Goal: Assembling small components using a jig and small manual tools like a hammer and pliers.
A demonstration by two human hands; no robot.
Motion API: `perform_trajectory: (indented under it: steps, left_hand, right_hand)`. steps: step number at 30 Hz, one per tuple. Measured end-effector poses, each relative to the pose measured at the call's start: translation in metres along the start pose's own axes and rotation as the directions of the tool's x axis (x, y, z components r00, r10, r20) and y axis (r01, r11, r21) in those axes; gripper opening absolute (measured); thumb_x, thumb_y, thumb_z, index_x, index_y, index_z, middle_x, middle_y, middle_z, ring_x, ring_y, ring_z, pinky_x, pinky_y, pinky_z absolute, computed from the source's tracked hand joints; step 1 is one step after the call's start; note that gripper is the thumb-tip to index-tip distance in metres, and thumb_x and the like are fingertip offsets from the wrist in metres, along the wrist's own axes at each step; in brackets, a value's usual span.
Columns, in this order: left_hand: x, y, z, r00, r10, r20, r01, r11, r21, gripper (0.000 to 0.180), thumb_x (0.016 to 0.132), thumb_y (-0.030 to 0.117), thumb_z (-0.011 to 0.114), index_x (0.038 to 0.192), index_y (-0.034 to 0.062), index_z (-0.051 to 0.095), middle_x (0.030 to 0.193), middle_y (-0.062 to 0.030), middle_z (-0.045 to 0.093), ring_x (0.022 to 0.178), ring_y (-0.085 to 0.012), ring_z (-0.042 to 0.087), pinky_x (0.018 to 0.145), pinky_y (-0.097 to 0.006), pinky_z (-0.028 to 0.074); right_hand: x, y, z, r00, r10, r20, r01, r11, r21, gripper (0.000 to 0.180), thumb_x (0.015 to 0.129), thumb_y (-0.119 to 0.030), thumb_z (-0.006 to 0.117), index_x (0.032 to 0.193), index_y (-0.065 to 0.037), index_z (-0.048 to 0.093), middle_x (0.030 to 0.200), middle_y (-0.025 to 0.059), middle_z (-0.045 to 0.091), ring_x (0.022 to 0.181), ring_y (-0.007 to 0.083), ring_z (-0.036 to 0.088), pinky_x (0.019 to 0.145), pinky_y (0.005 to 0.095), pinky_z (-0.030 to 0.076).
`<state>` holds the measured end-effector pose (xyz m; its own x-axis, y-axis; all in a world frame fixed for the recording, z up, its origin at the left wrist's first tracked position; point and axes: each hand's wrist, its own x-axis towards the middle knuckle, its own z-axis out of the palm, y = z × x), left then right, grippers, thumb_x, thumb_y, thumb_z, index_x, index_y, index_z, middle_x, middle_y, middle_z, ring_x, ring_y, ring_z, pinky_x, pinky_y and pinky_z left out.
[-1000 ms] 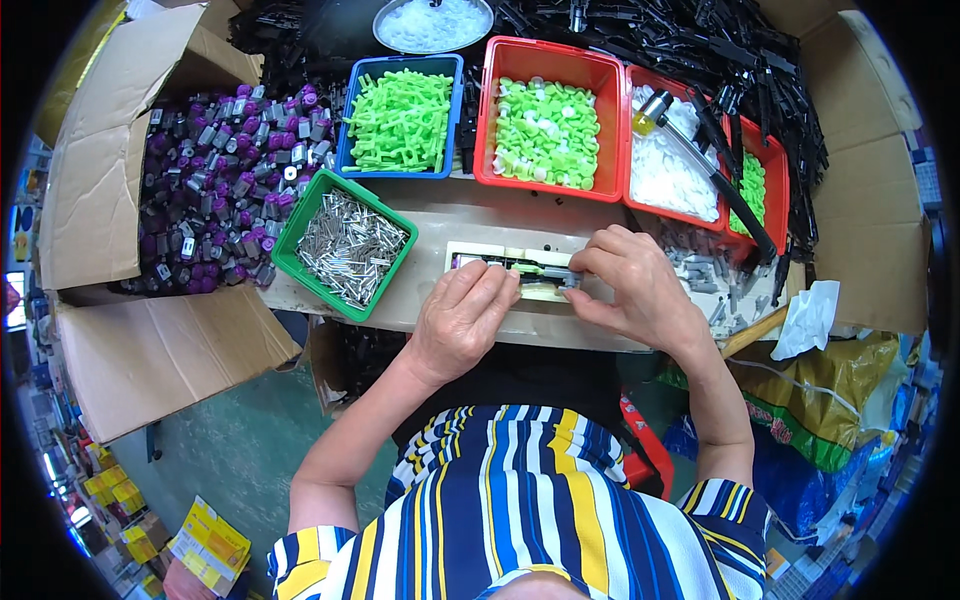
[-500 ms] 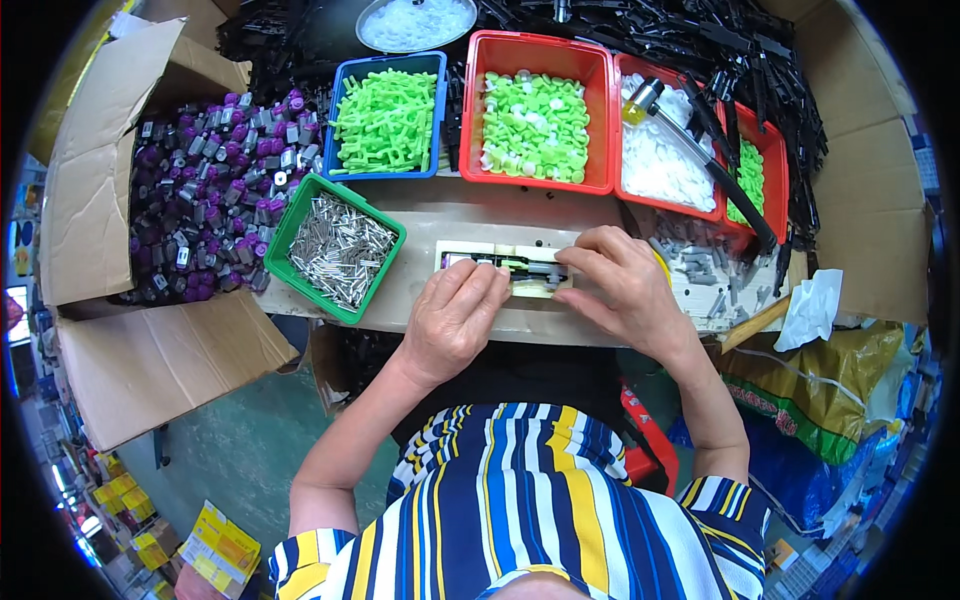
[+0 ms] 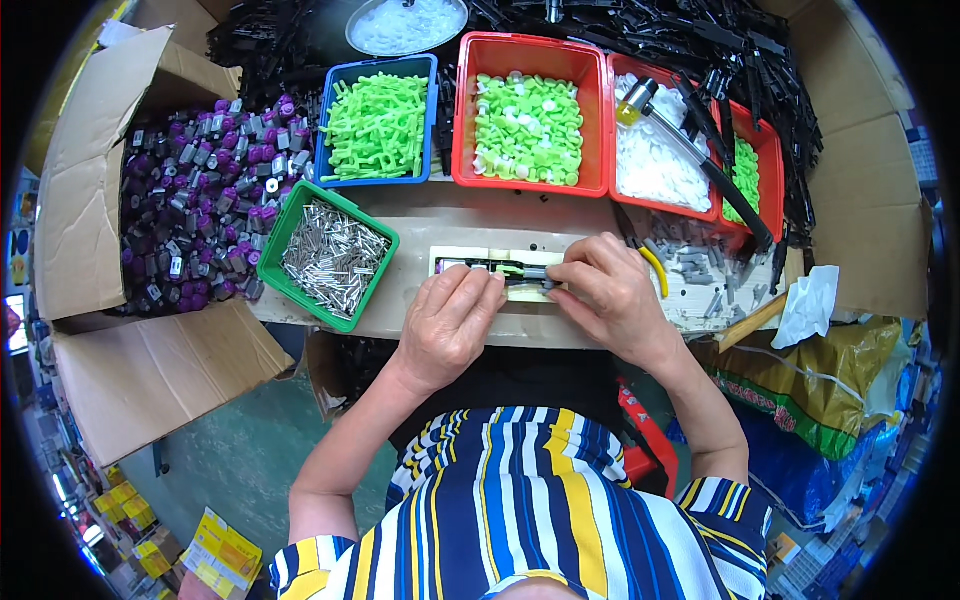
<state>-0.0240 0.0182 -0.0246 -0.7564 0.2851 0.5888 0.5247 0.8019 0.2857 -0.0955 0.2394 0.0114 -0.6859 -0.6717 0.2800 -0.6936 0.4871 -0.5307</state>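
A cream-coloured block (image 3: 520, 296) with a recess lies on the bench in front of me. In it rests a slim black plastic assembly (image 3: 510, 263) with a bright green piece and a grey rod-like piece (image 3: 537, 272). The fingers of my left hand (image 3: 450, 325) are pressed together on the assembly's left part, hiding what lies under them. My right hand (image 3: 615, 305) closes thumb and fingers around the right end of the grey rod-like piece. Most of that end is hidden by the fingertips.
A green bin (image 3: 390, 262) of metal pins stands left of the block. Behind are a blue bin (image 3: 433, 130) and red bins (image 3: 595, 120) of green and white parts. A hammer (image 3: 690, 150) lies across them. Purple-grey parts (image 3: 200, 190) fill a carton. A yellow-handled tool (image 3: 656, 270) lies right of my hand.
My right hand has moved slightly left, its thumb and fingers closing in on the grey piece. More of the yellow-handled tool shows. My left hand stays on the assembly.
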Motion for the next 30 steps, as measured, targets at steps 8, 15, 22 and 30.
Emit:
perform_trajectory:
  steps: [8, 15, 22, 30]
  left_hand:
    - [0.002, 0.002, -0.004, 1.0, 0.0, -0.011, 0.0, 1.0, -0.024, 0.027, 0.079, 0.007, 0.076, 0.104, -0.0002, 0.07, 0.101, -0.0095, 0.065, 0.096, -0.027, 0.062, 0.082, -0.038, 0.05]
    - [0.001, 0.002, -0.012, 0.999, -0.047, -0.009, 0.047, 0.998, -0.037, 0.034, 0.073, 0.002, 0.08, 0.106, 0.0015, 0.071, 0.103, -0.0097, 0.065, 0.096, -0.0294, 0.061, 0.081, -0.04, 0.05]
    - [0.009, 0.008, -0.011, 0.998, -0.045, -0.033, 0.043, 0.997, -0.07, 0.036, 0.072, 0.002, 0.081, 0.106, 0.0026, 0.071, 0.102, -0.0092, 0.065, 0.095, -0.0288, 0.061, 0.078, -0.039, 0.049]
    - [0.014, 0.001, -0.027, 0.991, -0.095, -0.089, 0.092, 0.995, -0.038, 0.034, 0.071, 0.001, 0.081, 0.103, 0.0013, 0.071, 0.098, -0.0097, 0.066, 0.091, -0.0288, 0.061, 0.077, -0.039, 0.049]
  right_hand:
    - [0.005, 0.001, -0.003, 0.99, 0.131, 0.053, -0.137, 0.982, 0.13, 0.021, 0.074, -0.006, 0.077, 0.093, -0.002, 0.068, 0.09, 0.0115, 0.059, 0.087, 0.0288, 0.06, 0.072, 0.0382, 0.05]
    - [0.017, 0.035, -0.058, 0.958, 0.186, -0.217, -0.177, 0.982, 0.059, 0.018, 0.08, -0.004, 0.074, 0.096, 0.001, 0.069, 0.089, 0.0128, 0.066, 0.08, 0.0219, 0.066, 0.069, 0.0302, 0.052]
    - [0.027, 0.114, -0.108, 0.867, 0.234, -0.441, -0.449, 0.751, -0.484, 0.022, 0.085, -0.014, 0.073, 0.102, 0.0, 0.069, 0.097, 0.0138, 0.066, 0.091, 0.031, 0.066, 0.081, 0.0399, 0.052]
    - [0.032, 0.092, -0.118, 0.877, 0.188, -0.443, -0.371, 0.851, -0.373, 0.023, 0.088, -0.006, 0.068, 0.108, 0.003, 0.067, 0.096, 0.0173, 0.067, 0.089, 0.0327, 0.067, 0.079, 0.0367, 0.052]
